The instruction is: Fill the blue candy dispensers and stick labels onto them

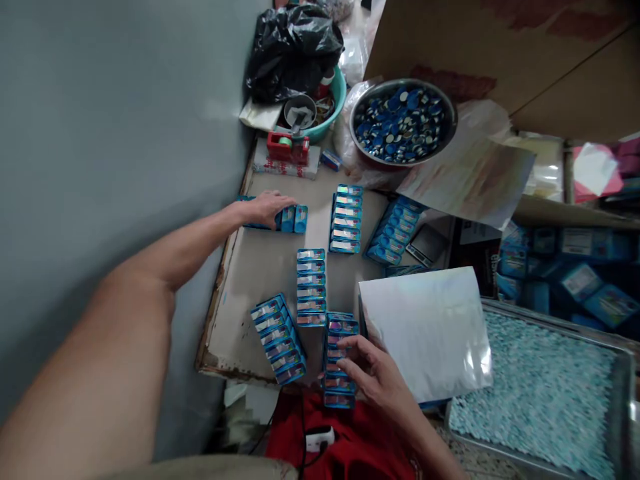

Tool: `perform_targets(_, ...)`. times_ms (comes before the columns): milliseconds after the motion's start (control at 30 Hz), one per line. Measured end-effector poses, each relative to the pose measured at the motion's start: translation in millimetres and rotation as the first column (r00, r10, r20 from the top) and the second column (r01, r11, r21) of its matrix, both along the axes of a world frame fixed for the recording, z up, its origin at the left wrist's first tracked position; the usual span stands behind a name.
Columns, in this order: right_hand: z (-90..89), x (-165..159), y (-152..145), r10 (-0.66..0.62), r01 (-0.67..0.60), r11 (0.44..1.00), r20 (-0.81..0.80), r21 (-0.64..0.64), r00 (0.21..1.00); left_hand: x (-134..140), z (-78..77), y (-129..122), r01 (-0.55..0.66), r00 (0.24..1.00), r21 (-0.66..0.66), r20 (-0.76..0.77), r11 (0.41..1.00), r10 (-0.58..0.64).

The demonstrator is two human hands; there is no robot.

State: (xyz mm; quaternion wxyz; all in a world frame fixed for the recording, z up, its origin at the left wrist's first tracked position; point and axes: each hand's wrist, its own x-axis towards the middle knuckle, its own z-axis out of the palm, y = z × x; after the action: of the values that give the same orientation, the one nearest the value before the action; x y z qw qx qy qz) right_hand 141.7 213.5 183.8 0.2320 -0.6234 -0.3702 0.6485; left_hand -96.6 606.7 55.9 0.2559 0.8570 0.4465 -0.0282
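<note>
Blue little boxes lie in rows on a worn board (260,267).
Left hand (267,207) rests flat, fingers loose, on the far row (293,219); right hand (373,373) presses spread fingers on the near row (339,387) beside a shiny sheet (430,327). Steel bowl (447,130) holds blue caps (400,123); tray (623,373) holds pale pellets (530,387).

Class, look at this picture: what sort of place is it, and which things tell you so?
Probably a small home packing workshop: rows of small blue boxes on a worn board, a metal bowl of blue caps, a tray of pale blue pieces.
</note>
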Motion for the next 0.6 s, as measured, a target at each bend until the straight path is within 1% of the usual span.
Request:
perform_targets(67, 0.8, -0.5, 4.9, 0.017, -0.017, 1.000, 0.024, 0.006, 1.000, -10.4, -5.7, -28.1, 0.011, 0.999, 0.051, 0.041, 0.999, -0.013)
perform_targets(167, 4.9, -1.0, 12.0, 0.050, -0.050, 0.999, 0.021, 0.004, 0.999, -22.8, -16.1, -72.3, 0.083, 0.994, 0.096, 0.056, 0.992, -0.089)
perform_targets(233, 6.9, -0.1, 13.3, 0.088, -0.088, 0.996, 0.004, 0.014, 0.996, -28.3, -20.9, -93.7, 0.124, 0.987, 0.108, 0.084, 0.986, -0.134)
perform_targets(300, 7.6, 0.6, 11.6, 0.116, -0.116, 0.993, -0.006, 0.025, 0.993, -32.2, -20.1, -106.8, 0.160, 0.972, 0.109, 0.155, 0.981, -0.176)
perform_targets(333, 7.7, 0.4, 10.8, 0.118, -0.118, 0.993, -0.009, 0.029, 0.993, -34.2, -17.1, -111.1, 0.207, 0.956, 0.077, 0.195, 0.975, -0.219)
perform_targets(367, 8.1, -0.8, 11.0, 0.112, -0.111, 0.993, -0.017, 0.030, 0.994, -36.2, -12.6, -114.5, 0.276, 0.933, 0.016, 0.234, 0.961, -0.272)
perform_targets(433, 10.3, -6.6, 16.9, 0.077, -0.075, 0.996, -0.047, 0.043, 0.996, -40.2, -0.2, -121.4, 0.415, 0.886, -0.166, 0.297, 0.895, -0.356)
perform_targets(467, 12.5, -11.4, 23.2, 0.049, -0.045, 0.997, -0.064, 0.065, 0.997, -42.0, 6.7, -125.7, 0.449, 0.876, -0.257, 0.316, 0.856, -0.365)
perform_targets(500, 15.3, -17.4, 31.9, 0.018, -0.010, 0.995, -0.081, 0.094, 0.997, -43.5, 13.4, -131.0, 0.452, 0.878, -0.324, 0.329, 0.831, -0.349)
perform_targets(533, 18.2, -24.1, 42.8, -0.013, 0.025, 0.991, -0.096, 0.128, 0.995, -45.3, 19.7, -137.4, 0.429, 0.887, -0.357, 0.342, 0.830, -0.311)
perform_targets(600, 22.2, -38.4, 69.6, -0.060, 0.082, 0.975, -0.111, 0.204, 0.992, -51.1, 30.6, -152.5, 0.350, 0.901, -0.345, 0.379, 0.871, -0.212)
